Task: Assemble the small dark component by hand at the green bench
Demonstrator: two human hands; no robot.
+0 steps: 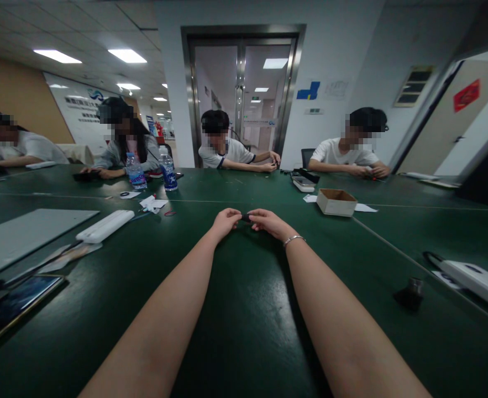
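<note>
Both of my arms reach out over the dark green table. Between my fingertips is a small black object, too small to name. My left hand pinches its left end, and my right hand grips the right end with thumb and fingers. The fingers cover much of it. It is held just above or against the tabletop; I cannot tell which. A silver bracelet circles my right wrist.
An open cardboard box stands right of my hands. A black brush and a white power strip lie farther right. On the left are a phone, another white strip and two bottles. Several people sit across the table.
</note>
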